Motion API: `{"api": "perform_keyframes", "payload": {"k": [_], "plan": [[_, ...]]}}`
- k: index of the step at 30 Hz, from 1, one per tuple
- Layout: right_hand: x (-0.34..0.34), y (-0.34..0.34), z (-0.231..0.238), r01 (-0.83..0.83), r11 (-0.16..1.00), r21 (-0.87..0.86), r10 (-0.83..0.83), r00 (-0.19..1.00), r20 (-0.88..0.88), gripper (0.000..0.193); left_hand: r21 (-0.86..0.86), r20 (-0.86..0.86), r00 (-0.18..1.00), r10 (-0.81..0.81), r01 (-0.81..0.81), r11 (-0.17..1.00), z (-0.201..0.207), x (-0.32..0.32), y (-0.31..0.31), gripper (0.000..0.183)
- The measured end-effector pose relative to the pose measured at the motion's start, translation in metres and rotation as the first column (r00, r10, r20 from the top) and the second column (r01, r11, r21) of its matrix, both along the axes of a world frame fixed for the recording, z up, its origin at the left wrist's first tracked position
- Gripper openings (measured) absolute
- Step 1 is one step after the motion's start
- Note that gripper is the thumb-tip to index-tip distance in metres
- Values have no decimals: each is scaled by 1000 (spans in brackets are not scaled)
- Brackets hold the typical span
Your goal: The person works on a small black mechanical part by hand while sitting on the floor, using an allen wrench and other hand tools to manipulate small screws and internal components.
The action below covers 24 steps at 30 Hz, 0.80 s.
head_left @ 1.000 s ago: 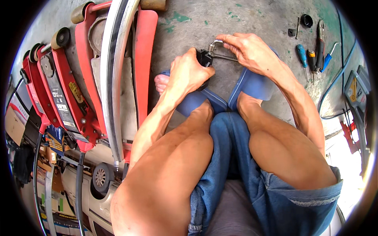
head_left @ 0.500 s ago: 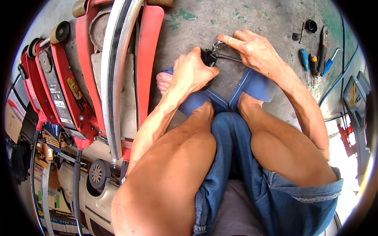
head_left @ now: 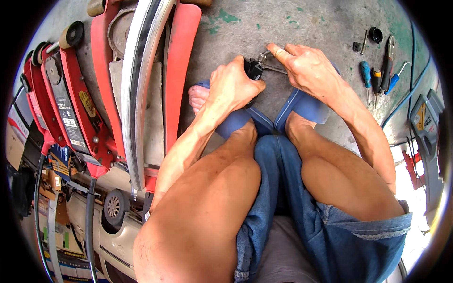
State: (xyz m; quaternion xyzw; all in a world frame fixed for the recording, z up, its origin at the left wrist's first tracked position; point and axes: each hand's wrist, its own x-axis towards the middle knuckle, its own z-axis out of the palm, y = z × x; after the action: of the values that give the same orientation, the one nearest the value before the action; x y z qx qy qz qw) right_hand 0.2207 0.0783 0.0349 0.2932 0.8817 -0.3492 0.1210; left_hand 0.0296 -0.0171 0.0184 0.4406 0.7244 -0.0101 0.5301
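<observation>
My left hand (head_left: 233, 85) is closed around a dark black part (head_left: 253, 69), low over the floor in front of my feet. Most of that part is hidden by the fingers and palm. A shiny bent metal tool (head_left: 276, 69) meets the part on its right side. My right hand (head_left: 304, 66) grips this tool, its index finger stretched along the top and the other fingers curled. The tool's far end is covered by the right hand, so its exact kind does not show.
At right lie a blue-handled screwdriver (head_left: 365, 73), a yellow-and-black screwdriver (head_left: 376, 78), pliers (head_left: 389, 61), a blue-handled pick (head_left: 395, 80), a bolt (head_left: 364, 41) and a black cap (head_left: 375, 34). Red floor jacks (head_left: 181, 70) and a curved silver-and-black strip (head_left: 134, 94) stand at left. A blue hose (head_left: 406, 100) crosses far right.
Both hands, with the black part and the metal tool, have shifted slightly right, and the right hand a little lower. The grips look the same.
</observation>
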Motion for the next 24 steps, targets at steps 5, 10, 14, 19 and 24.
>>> {"api": "perform_keyframes", "payload": {"k": [5, 10, 14, 19, 24], "plan": [[-6, -2, -2, 25, 999, -32, -26, 999, -20, 34, 4, 34, 999, 3, -4, 1000, 1, 0, 1, 43], [-12, -3, -2, 71, 995, -75, -77, 994, -79, 19, 8, 28, 1000, 6, -7, 1000, 1, 0, 1, 44], [-15, 2, -2, 113, 967, -226, -130, 990, -61, 12, 37, -10, 1000, 7, -7, 999, -3, 1, -7, 44], [-23, 2, 9, 417, 785, -458, -403, 905, 134, 29, 13, 22, 1000, 14, -15, 1000, -1, 1, -3, 45], [-30, -1, 17, 647, 556, -523, -550, 757, 352, 36, -1, 20, 1000, -19, 19, 1000, 2, -3, 3, 47]]}}
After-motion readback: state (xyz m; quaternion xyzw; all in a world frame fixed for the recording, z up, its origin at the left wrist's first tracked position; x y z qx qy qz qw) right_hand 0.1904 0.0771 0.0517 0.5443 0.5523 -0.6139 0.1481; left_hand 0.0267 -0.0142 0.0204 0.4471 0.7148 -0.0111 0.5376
